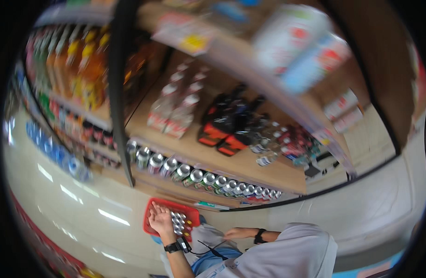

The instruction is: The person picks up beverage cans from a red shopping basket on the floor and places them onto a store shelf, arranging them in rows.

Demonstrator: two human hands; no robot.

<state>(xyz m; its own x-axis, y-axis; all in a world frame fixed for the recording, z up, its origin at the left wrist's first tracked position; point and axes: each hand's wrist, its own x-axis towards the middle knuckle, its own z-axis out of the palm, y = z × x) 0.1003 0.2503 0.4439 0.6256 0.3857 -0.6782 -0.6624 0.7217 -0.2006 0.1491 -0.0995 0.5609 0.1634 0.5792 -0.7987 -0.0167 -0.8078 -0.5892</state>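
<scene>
My left hand (161, 219) is over the left part of a red plastic basket (147, 227). Its palm faces up, with the fingers spread and nothing in them. Beside it, several cans (178, 223) with silver tops stand in the basket. A few smaller items with yellow or reddish tops (188, 227) sit along the basket's right side. My right hand (240, 233) rests by my leg in grey trousers (209, 233). Its fingertips are close to a dark cord (218, 244), and whether they grip it is unclear.
A wooden shelf unit (199, 153) stands before me, with a row of drink cans (196, 174) on a low shelf. Above them are clear bottles (174, 111) and dark bottles with orange labels (227, 128). A black post (118, 87) rises at left. Blue-tinted bottles (56, 153) stand on the floor.
</scene>
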